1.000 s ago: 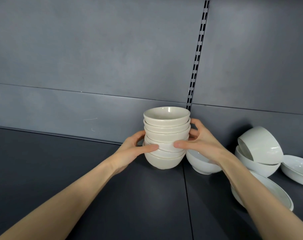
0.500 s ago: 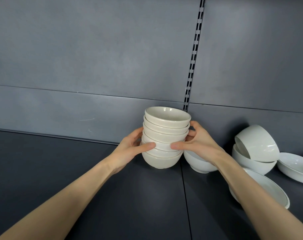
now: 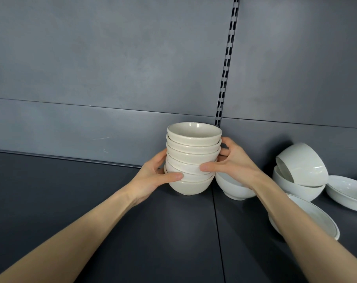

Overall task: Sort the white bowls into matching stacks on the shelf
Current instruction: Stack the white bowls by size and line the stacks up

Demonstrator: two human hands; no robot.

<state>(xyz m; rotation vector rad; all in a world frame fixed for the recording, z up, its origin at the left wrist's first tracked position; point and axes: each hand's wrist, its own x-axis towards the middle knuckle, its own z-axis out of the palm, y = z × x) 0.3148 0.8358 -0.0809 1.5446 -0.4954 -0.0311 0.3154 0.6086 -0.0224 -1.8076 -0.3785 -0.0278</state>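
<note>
A stack of several small cream bowls (image 3: 192, 152) stands on the dark shelf (image 3: 91, 201) near the back wall. My left hand (image 3: 155, 176) grips its lower left side, thumb across the front. My right hand (image 3: 232, 162) grips the right side, thumb on the front and fingers round the back. The upper bowls sit slightly askew. Just right of the stack, partly behind my right wrist, rests a white bowl (image 3: 234, 187).
Farther right, a white bowl lies tilted on its side (image 3: 302, 164) in another bowl (image 3: 296, 187). A shallow white dish (image 3: 349, 193) sits at the right edge and a wide plate-like bowl (image 3: 312, 217) lies under my right forearm. A slotted upright (image 3: 226, 62) runs up the back wall.
The stack and both hands have shifted slightly left on the shelf, with the grip unchanged. The view has drifted a little.
</note>
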